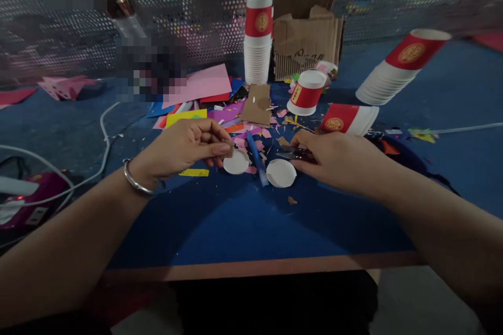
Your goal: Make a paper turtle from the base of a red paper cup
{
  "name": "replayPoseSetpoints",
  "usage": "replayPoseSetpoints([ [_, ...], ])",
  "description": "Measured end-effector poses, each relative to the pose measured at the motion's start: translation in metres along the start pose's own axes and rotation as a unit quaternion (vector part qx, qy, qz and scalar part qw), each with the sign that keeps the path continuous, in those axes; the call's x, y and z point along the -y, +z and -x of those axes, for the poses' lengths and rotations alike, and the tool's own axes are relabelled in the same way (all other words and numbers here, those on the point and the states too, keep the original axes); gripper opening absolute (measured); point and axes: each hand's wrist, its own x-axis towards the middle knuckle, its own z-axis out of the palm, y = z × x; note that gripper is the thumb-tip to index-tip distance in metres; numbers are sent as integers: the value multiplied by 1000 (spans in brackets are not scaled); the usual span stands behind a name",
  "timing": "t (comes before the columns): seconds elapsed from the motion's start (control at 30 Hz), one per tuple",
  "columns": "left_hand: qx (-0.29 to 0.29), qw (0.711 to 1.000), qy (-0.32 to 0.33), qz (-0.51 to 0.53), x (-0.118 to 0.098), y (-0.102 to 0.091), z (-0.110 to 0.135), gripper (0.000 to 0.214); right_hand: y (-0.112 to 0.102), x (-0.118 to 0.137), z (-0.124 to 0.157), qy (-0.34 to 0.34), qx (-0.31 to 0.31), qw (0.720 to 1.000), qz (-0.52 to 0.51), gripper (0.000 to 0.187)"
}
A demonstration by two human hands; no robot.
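Fingers of the left hand (183, 146) pinched narrow, thumb to index, on what looks like a small brown piece (230, 151), held just above the left white disc (236, 163). Right hand (336, 157): fingers wrapped round scissors (290, 154), blades pointing toward the left hand, just behind the right white disc (281, 174). Both sit back from the near edge of the tabletop (251, 235), about midway along it.

Handling, as judged: a piece this small wants a light pinch at its rim, thumb well out of the blade line. Short bites with the scissors, turning the piece rather than the wrist, should suit. Blue pen (257, 159) lies between the discs and could snag a sleeve or blade.

Looks: piece brown, mostly covered by the fingertips, outline not readable. Scissors grey-bladed, slim, handles largely hidden; cannot tell how far the blades are parted.
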Motion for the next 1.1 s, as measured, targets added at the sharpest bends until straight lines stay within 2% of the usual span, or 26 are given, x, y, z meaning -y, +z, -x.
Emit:
replayPoseSetpoints([
  [0.13, 11, 997, -15, 69, -4, 18, 4, 29, -2, 5, 3, -1, 12, 1000, 8, 42],
  [0.23, -22, 996, -14, 89, -5, 25, 7, 30, -4, 6, 5, -4, 18, 1000, 12, 40],
  [0.4, -75, 989, 11, 130, -4, 29, 7, 29, -2, 6, 8, -9, 1, 1000, 12, 43],
  [0.5, -88, 984, -8, 158, -2, 27, 6, 31, -1, 7, 9, -16, -4, 1000, 2, 44],
  [0.57, -88, 981, -22, 172, -1, 27, 5, 38, -1, 9, 9, -22, -4, 1000, -8, 45],
  [0.8, -65, 972, -26, 225, 0, 48, 4, 30, -1, 15, 11, -22, -6, 999, 38, 43],
  [0.97, -98, 975, 8, 199, 1, 55, 6, 26, -3, 20, 15, -41, -1, 995, 93, 46],
  [1.1, -139, 971, 27, 192, 0, 51, 8, 23, -9, 22, 20, -13, -31, 995, 96, 47],
])
